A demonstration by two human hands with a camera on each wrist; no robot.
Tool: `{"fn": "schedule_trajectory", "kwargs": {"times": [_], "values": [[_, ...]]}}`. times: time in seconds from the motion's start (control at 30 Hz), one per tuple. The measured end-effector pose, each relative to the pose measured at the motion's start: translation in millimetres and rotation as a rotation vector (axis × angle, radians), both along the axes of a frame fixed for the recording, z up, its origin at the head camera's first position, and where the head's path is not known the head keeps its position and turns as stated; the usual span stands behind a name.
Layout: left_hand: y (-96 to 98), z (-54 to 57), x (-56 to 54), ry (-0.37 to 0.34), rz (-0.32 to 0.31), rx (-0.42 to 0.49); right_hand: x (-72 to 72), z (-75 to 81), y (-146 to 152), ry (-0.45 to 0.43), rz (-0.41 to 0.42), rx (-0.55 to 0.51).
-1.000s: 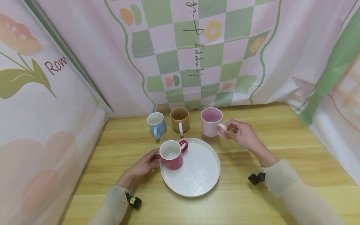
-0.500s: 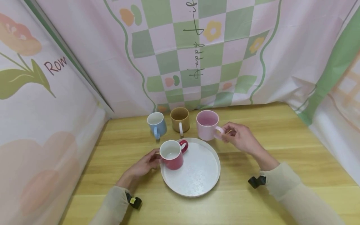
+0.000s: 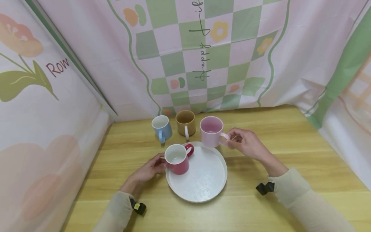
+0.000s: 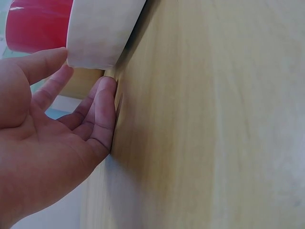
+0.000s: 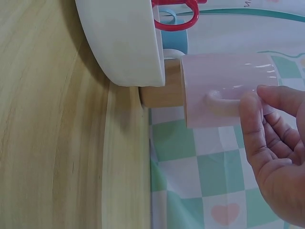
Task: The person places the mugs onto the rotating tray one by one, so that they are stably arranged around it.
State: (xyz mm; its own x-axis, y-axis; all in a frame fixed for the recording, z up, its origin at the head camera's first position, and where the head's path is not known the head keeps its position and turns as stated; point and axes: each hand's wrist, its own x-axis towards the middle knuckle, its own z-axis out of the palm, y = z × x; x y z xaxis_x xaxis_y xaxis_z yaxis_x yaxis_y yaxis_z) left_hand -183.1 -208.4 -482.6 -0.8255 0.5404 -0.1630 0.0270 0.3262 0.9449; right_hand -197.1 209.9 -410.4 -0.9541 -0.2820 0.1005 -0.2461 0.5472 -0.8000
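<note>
My right hand (image 3: 246,141) pinches the handle of a pale pink mug (image 3: 211,133) between thumb and fingertips. In the right wrist view the pink mug (image 5: 219,90) hangs clear of the table, level with the tray's rim. In the head view it overlaps the back rim of a round white tray (image 3: 205,190). A red mug (image 3: 178,166) with a white inside stands upright on the tray's left side, handle to the back right. My left hand (image 3: 149,167) is at the tray's left rim; its thumb and index fingertips touch the rim (image 4: 100,33), the other fingers loosely bent near the tabletop.
Behind the tray, a blue mug (image 3: 163,129) and a brown mug (image 3: 185,124) with a white handle stand side by side on the wooden table (image 3: 116,154). A printed checkered curtain (image 3: 214,64) hangs along the back edge; another printed cloth (image 3: 52,145) hangs at left.
My right hand has carried the pink mug leftward and toward me, from the table behind the tray to over its back rim. My left hand, red mug and tray have stayed put.
</note>
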Motion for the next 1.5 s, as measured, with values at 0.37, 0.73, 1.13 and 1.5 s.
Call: {"fn": "schedule_trajectory", "kwargs": {"times": [0.37, 0.73, 1.13, 1.5], "values": [[1.2, 1.9, -0.7, 0.011, 0.000, 0.010, 3.2, -1.5, -2.5, -0.004, 0.055, -0.014], [-0.6, -1.0, -0.2, 0.009, -0.005, -0.005, 7.0, -6.1, -4.3, 0.010, 0.122, -0.027], [-1.3, -3.1, 1.4, 0.014, 0.001, -0.014, 12.3, -12.1, -9.5, 0.035, 0.206, -0.025], [0.8, -1.5, 3.4, 0.014, 0.006, -0.005, 12.7, -20.6, -13.8, 0.008, 0.257, -0.013]]}}
